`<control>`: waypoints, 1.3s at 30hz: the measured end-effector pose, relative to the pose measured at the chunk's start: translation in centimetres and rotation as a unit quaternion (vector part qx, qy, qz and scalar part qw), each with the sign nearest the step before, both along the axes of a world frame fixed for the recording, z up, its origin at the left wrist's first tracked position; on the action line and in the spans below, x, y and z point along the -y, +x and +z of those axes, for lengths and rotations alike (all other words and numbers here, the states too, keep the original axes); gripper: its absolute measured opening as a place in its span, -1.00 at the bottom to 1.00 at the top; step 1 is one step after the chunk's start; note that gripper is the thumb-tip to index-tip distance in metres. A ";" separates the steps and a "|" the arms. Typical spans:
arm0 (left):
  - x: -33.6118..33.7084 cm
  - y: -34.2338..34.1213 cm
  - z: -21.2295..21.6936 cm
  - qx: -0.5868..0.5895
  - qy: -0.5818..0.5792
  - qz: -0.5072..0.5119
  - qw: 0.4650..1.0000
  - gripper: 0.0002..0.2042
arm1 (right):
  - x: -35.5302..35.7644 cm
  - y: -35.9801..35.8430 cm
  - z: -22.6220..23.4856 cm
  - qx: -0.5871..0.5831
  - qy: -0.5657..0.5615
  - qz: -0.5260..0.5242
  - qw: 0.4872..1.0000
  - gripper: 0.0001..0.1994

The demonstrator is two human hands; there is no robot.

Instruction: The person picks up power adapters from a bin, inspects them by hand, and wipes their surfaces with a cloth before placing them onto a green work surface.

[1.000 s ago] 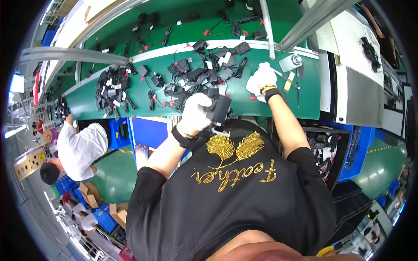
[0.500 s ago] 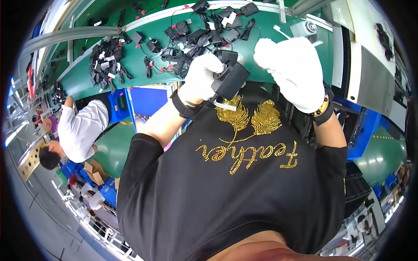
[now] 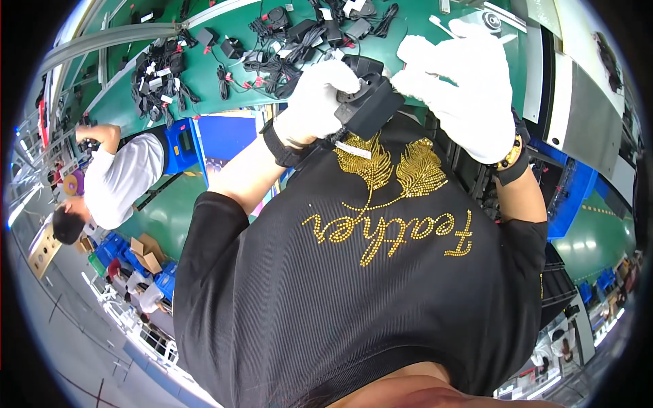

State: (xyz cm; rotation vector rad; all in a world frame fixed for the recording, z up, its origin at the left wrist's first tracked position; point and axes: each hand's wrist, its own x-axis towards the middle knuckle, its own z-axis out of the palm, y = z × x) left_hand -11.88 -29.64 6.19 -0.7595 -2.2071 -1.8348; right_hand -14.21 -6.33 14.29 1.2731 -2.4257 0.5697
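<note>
My left hand [image 3: 316, 98], in a white glove, grips a black power adapter [image 3: 373, 107] in front of my chest. A cord with a white label [image 3: 355, 151] hangs at the adapter's lower end. Another black part [image 3: 362, 64] shows just beyond it; I cannot tell whether it is held too. Close by on the right is my gloved right hand [image 3: 462, 88], its thumb and forefinger apart and the thumb beside the adapter's edge. I see nothing in its grasp. Its other fingers are curled and partly hidden.
Several black adapters with coiled cords [image 3: 289, 58] cover the green bench [image 3: 204, 85]. A further heap of them [image 3: 160, 81] lies left. Behind my right hand is a small device with a round top [image 3: 491, 20]. A person in white [image 3: 126, 180] works at far left.
My right thumb has come closer to the adapter, and its forefinger has parted from it. My left hand still grips the adapter. The whole view has shifted, with the bench higher up.
</note>
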 end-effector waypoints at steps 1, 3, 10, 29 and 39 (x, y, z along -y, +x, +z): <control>0.4 0.1 -0.5 -0.012 -0.009 -0.051 0.999 -0.62 | -0.2 0.0 0.0 0.009 -0.003 0.006 1.000 -0.70; 0.6 0.6 -1.0 -0.022 -0.018 -0.100 0.995 -0.45 | -0.3 0.0 0.0 0.019 -0.006 0.014 1.000 -0.69; -0.1 0.2 -0.2 0.054 0.034 -0.031 0.997 -0.77 | 0.1 -0.2 -0.3 0.004 -0.006 0.008 1.000 -0.70; 3.4 1.0 -7.2 0.553 0.291 -0.133 0.769 -0.60 | -2.4 -3.0 -16.0 0.034 0.145 -0.228 0.962 -0.89; 2.0 -1.0 -3.6 0.627 0.427 -0.110 0.642 -0.50 | -4.6 -5.8 -23.5 0.103 0.200 -0.474 0.851 -0.80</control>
